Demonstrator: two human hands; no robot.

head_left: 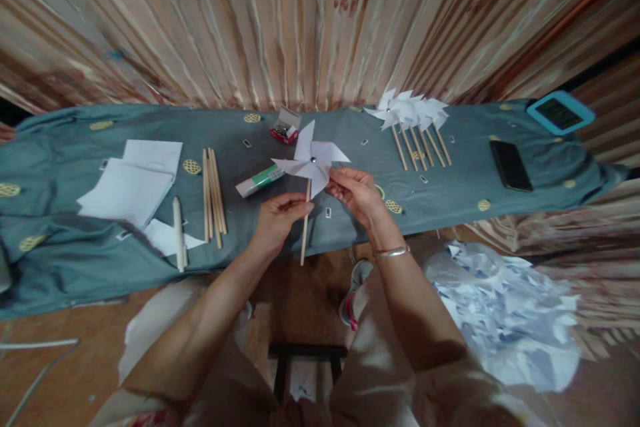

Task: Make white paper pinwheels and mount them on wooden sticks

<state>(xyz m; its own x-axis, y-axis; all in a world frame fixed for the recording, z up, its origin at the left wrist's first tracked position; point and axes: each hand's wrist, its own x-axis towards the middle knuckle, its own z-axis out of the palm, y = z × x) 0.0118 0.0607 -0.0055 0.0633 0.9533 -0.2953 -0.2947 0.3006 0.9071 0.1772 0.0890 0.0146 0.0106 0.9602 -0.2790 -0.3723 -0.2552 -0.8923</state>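
Note:
A white paper pinwheel (313, 159) on a wooden stick stands out over the table's middle, a pin at its centre. My left hand (281, 219) is closed on the stick just below the blades. My right hand (357, 194) pinches the edge of the lower right blade. Behind the pinwheel lies a green and white glue tube (260, 179), and beyond it an open small box of pins (285, 127). Several wooden sticks (214, 197) lie left of my left hand.
White paper sheets (131, 184) and a white pen-like tool (179, 234) lie at the left. Several finished pinwheels (413, 114), a phone (511, 165) and a blue-framed device (561, 112) are at the right. A plastic bag of paper pieces (505, 314) stands below the table, right.

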